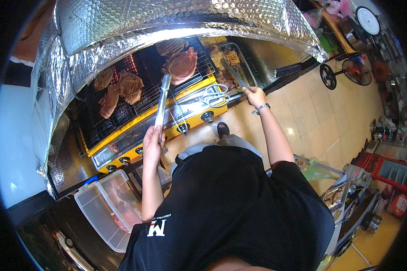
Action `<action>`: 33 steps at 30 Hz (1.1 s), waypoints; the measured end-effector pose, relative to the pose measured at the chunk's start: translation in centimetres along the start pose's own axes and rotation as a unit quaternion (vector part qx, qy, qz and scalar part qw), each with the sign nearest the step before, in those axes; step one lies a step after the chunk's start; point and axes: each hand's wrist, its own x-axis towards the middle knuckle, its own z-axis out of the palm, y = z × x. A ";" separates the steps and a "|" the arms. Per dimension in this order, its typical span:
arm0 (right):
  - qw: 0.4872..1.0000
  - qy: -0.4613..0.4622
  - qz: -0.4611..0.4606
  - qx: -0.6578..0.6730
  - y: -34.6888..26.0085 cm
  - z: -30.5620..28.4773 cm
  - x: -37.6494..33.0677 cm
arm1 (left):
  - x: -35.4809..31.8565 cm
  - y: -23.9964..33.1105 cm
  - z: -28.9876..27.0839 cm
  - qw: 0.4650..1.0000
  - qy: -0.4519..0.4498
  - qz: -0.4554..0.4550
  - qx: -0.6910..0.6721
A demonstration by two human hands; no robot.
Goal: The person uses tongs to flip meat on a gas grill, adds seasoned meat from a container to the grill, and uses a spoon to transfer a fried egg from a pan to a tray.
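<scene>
My left hand (153,143) is closed around a pair of metal tongs (163,101), whose tips reach the near edge of the grill beside a pinkish slice of meat (182,66). My right hand (256,97) grips a long grey metal utensil (236,76); its far end meets browned meat in a metal tray (249,77) to the right of the grill. Whether that utensil has one arm or two I cannot tell. More grilled slices (130,87) lie on the wire grate (151,81) at left, above glowing heat. Scissors (215,95) rest on the grill's front ledge.
A foil-lined hood (176,29) arches over the yellow grill, whose front carries several black knobs (207,117). At lower left stands a clear plastic bin (101,212) with raw meat inside. A black fan (355,71) stands on the tiled floor (312,113) at right.
</scene>
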 end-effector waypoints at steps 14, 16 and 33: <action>0.884 0.134 -0.244 -0.375 -1.8 1.0 -2.3 | 1.2 -1.3 -0.3 0.995 -0.070 0.039 0.060; 0.893 0.177 -0.250 -0.329 -2.4 0.9 -3.1 | 1.0 -1.7 -0.8 0.994 -0.073 0.065 0.045; 0.927 -0.335 -0.155 0.066 -15.5 17.5 -10.4 | -1.5 -6.8 -10.3 0.977 0.170 0.128 -0.030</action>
